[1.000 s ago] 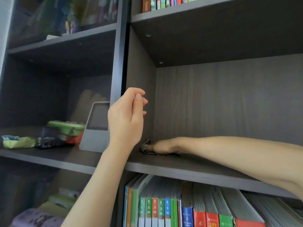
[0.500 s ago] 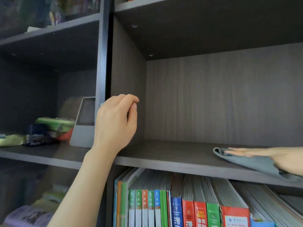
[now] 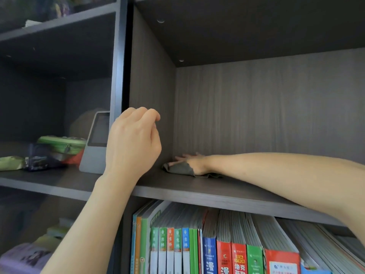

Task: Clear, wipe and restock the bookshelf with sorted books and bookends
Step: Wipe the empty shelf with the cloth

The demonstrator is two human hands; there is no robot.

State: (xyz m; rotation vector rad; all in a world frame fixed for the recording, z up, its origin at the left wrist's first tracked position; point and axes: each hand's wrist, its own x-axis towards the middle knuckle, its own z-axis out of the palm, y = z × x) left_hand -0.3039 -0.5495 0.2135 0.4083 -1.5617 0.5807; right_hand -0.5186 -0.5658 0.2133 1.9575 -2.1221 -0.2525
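A dark wood bookshelf compartment stands bare of books, its shelf board (image 3: 207,191) running across the middle. My right hand (image 3: 192,162) lies flat on a grey cloth (image 3: 178,168) in the back left corner of that board, fingers spread toward the rear wall. My left hand (image 3: 133,142) hovers in front of the vertical divider (image 3: 150,99) with its fingers loosely curled, holding nothing. Below the board stands a row of books (image 3: 217,252) with green, blue and red spines.
In the left compartment stand a grey tablet-like device (image 3: 96,143), a green pouch (image 3: 62,144) and dark packets (image 3: 37,161). More items lie on the lower left shelf (image 3: 25,258). A shelf underside (image 3: 246,30) hangs overhead.
My right hand has swept the cloth from the right end of the shelf back to the left rear corner. The left hand has stayed near the divider.
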